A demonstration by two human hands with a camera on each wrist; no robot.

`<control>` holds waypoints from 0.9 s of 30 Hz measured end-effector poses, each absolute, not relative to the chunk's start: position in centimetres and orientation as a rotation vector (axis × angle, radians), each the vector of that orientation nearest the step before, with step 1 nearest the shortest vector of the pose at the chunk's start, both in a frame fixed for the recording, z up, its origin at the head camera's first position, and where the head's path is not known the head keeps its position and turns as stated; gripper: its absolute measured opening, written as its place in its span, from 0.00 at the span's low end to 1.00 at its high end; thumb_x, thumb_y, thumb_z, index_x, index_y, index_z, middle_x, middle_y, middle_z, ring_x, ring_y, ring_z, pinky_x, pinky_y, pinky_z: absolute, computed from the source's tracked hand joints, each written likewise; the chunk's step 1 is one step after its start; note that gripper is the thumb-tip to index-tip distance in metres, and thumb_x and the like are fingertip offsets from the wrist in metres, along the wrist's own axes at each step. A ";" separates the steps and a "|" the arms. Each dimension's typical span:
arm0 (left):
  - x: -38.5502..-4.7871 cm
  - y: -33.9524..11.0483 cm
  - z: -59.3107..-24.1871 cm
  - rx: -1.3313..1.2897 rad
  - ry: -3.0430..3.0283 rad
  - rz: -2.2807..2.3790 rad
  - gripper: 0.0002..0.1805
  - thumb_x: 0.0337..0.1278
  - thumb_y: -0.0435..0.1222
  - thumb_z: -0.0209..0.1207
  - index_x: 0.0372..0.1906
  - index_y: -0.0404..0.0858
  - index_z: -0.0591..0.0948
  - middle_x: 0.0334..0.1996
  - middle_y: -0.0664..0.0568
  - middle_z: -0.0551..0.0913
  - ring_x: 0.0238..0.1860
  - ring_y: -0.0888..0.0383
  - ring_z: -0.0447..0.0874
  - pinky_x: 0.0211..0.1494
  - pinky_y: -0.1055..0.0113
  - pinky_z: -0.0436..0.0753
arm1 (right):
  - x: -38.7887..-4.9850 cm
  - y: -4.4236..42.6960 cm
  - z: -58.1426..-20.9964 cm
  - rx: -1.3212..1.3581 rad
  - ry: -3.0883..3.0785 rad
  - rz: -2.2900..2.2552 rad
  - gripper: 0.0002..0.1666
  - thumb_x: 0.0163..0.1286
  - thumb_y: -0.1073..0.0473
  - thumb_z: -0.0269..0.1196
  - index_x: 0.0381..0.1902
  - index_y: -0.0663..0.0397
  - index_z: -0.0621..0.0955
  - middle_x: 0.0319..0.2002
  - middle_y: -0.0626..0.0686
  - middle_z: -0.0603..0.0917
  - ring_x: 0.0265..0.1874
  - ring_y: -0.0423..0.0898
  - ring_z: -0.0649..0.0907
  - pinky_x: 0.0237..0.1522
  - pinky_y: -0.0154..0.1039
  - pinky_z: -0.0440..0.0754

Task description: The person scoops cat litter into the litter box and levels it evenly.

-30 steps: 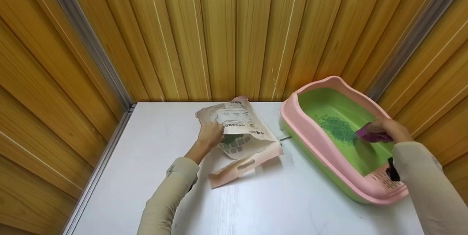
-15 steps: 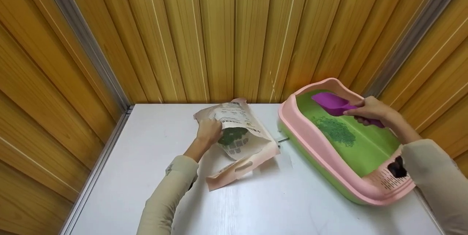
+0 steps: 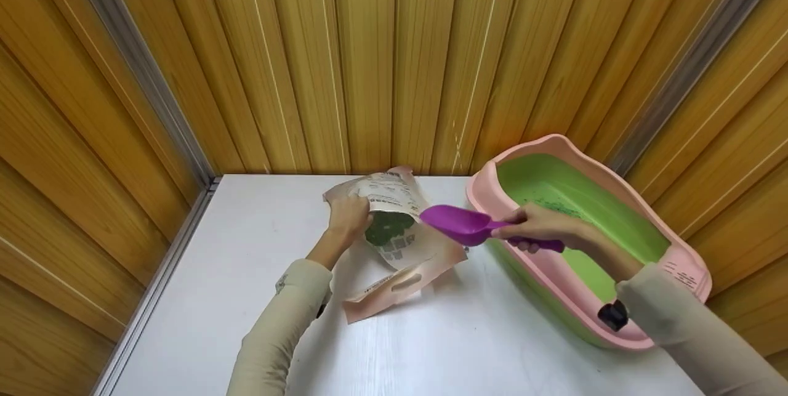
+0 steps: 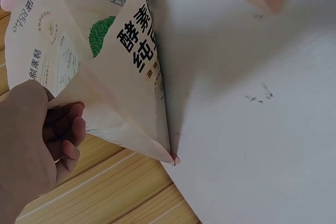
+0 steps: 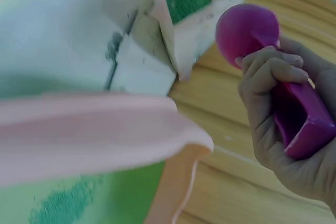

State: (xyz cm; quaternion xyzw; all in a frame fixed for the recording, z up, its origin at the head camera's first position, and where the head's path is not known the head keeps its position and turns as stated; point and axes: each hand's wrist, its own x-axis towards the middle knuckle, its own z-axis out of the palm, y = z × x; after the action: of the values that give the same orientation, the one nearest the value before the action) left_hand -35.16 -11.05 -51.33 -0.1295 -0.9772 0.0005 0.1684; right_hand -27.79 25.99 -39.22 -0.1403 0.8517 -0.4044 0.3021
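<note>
The left hand [image 3: 349, 220] is pinching the mouth edge of the printed bag [image 3: 394, 195], which is lying on the white counter [image 3: 203, 297] with green pellets [image 3: 386, 230] showing inside. The right hand [image 3: 545, 226] is curling its fingers round the handle of the purple scoop [image 3: 457, 224], whose bowl is hovering near the bag's mouth, apparently not touching it. The pink-and-green litter tray [image 3: 490, 188] is standing beside them, holding more pellets.
</note>
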 end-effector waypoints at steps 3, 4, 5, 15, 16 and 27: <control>-35.3 -11.3 -51.3 -0.361 -2.772 -0.017 0.11 0.57 0.40 0.63 0.24 0.38 0.85 0.28 0.45 0.87 0.30 0.48 0.87 0.34 0.47 0.85 | -27.5 24.2 -41.6 -0.440 2.177 -1.076 0.17 0.74 0.51 0.63 0.43 0.61 0.86 0.21 0.45 0.78 0.16 0.34 0.72 0.19 0.26 0.70; -35.3 -11.3 -51.2 -0.358 -2.772 -0.032 0.11 0.57 0.39 0.63 0.25 0.38 0.86 0.28 0.44 0.87 0.31 0.48 0.87 0.34 0.47 0.85 | -27.4 23.5 -42.5 -0.450 2.154 -1.072 0.17 0.74 0.51 0.62 0.42 0.61 0.85 0.21 0.44 0.78 0.16 0.34 0.72 0.19 0.25 0.70; -35.3 -11.3 -51.2 -0.356 -2.773 -0.044 0.10 0.57 0.39 0.63 0.26 0.37 0.86 0.29 0.44 0.88 0.32 0.47 0.88 0.34 0.47 0.85 | -27.4 22.8 -43.3 -0.451 2.132 -1.074 0.16 0.75 0.52 0.62 0.42 0.61 0.85 0.22 0.44 0.78 0.17 0.34 0.72 0.19 0.25 0.70; -35.4 -11.3 -51.1 -0.333 -2.738 -0.082 0.09 0.54 0.38 0.63 0.25 0.37 0.86 0.29 0.44 0.88 0.34 0.46 0.89 0.36 0.46 0.84 | -28.8 14.8 -50.4 -0.384 2.102 -1.216 0.16 0.79 0.57 0.53 0.28 0.53 0.75 0.17 0.44 0.73 0.15 0.33 0.70 0.16 0.27 0.63; -35.5 -11.3 -51.2 -0.336 -2.728 -0.086 0.09 0.53 0.38 0.63 0.24 0.37 0.86 0.29 0.44 0.88 0.33 0.47 0.88 0.36 0.46 0.84 | -29.0 14.0 -50.9 -0.372 2.095 -1.254 0.16 0.79 0.57 0.53 0.28 0.53 0.74 0.17 0.44 0.72 0.14 0.33 0.70 0.15 0.27 0.63; -35.5 -11.5 -51.9 -0.353 -2.710 -0.134 0.08 0.50 0.37 0.64 0.22 0.39 0.85 0.25 0.46 0.87 0.31 0.49 0.87 0.34 0.50 0.85 | -31.1 8.2 -55.3 -0.125 1.997 -1.700 0.09 0.78 0.62 0.52 0.37 0.63 0.72 0.19 0.48 0.72 0.14 0.35 0.70 0.16 0.27 0.70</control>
State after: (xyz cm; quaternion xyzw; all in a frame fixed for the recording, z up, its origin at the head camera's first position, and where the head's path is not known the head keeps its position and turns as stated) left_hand -35.55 -11.49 -51.91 -0.1262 -0.9702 -0.0479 0.2011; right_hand -31.08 8.22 -55.28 -0.0459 0.7354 -0.6261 0.2550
